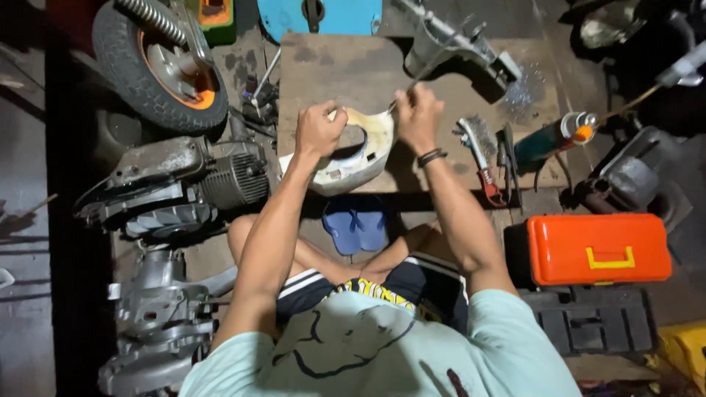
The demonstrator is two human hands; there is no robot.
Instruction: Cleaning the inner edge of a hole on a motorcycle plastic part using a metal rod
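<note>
— Both hands have a closed grip on the same piece: the left hand (319, 131) is curled over the near-left edge of a curved, cream-coloured body panel (360, 158), fingers wrapped onto it.

— And the right hand (418, 116)?

— Closed on the panel's far right edge, a dark band on its wrist. A thin pale strip seems pinched at the fingertips, though I cannot tell what it is.

— Where does the panel sit?

— On the near edge of a worn wooden board (353, 70) that serves as the bench, partly hanging over that edge toward the person's knees. It is scuffed and stained, with a dark cut-out in its middle.

— What lies around it?

— Right of the panel, on the same board, a wire brush with a red handle (478, 158) and dark pliers (507, 158) just beside it. Further right, a green spray can with an orange cap (551, 138). Beyond the panel, at the board's far edge, a grey metal casting (460, 44).

— And to the left?

— Left of the panel, on the floor, a finned engine block (184, 187) — and beyond that a small tyre on an orange rim (158, 62). Below the panel, blue sandals (355, 228) between the person's legs. Well to the right of the panel, nearer the person, an orange toolbox with a yellow latch (599, 248).
</note>
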